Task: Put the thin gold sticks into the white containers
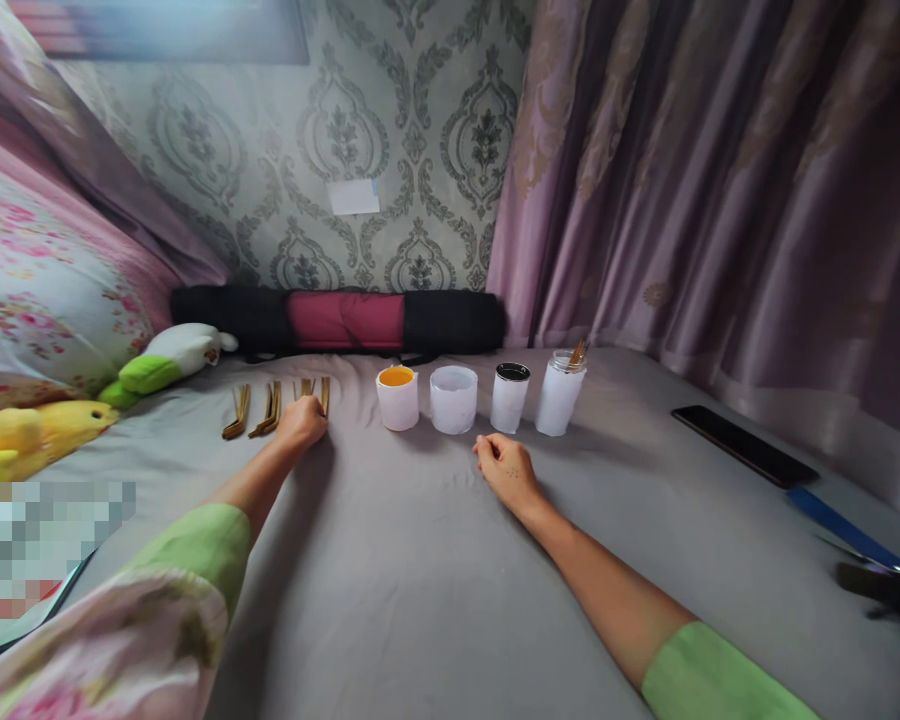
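Observation:
My left hand (304,422) is closed at the right end of a row of thin brown sticks. It covers the lower part of the sticks (325,394) there, and its fingertips are hidden. Further left lie two small bundles, one of bent brown sticks (236,412) and another of brown sticks (268,410). My right hand (508,472) rests on the grey sheet with curled fingers, and nothing shows in it. Just beyond it stands a white-wrapped cup with a dark top (507,405). Beside that are a whitish translucent cup (454,405) and a white cup with orange inside (398,405).
Brown sticks poke out of a white-wrapped jar (562,400) at the right. A black phone (742,445) and a blue strap (851,530) lie further right. Soft toys (176,358) are at the left. A black and maroon roll (345,320) lies along the wall.

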The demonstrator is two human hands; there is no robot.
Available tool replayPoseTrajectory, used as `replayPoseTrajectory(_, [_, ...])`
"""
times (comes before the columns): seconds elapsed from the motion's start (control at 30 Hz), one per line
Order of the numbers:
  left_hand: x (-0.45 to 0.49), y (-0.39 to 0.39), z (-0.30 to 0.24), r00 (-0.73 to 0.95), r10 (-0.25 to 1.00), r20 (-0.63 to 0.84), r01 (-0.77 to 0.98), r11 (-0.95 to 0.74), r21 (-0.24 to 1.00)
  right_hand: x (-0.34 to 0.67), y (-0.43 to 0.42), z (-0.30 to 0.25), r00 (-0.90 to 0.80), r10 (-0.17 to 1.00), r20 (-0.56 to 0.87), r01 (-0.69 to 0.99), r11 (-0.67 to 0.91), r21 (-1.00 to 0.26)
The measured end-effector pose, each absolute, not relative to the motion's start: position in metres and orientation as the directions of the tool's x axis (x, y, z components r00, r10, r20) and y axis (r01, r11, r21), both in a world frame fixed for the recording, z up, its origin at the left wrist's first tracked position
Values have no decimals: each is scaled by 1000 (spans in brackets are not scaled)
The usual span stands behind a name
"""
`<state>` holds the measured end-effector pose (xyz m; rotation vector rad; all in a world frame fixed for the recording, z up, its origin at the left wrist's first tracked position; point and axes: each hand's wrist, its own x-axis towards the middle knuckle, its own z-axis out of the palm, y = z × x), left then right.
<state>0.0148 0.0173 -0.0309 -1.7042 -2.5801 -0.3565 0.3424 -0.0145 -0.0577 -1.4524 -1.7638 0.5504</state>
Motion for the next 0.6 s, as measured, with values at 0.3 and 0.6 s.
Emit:
replayPoseTrajectory(0.3, [14,18,-32,-401,904,149,909,374,182,343,-14,-59,-53,955,292,631,259,-731])
replayPoseTrajectory(0.6, [16,17,-28,-432,891,139,893,402,202,343,-15,-58,-48,955,291,634,254,-730])
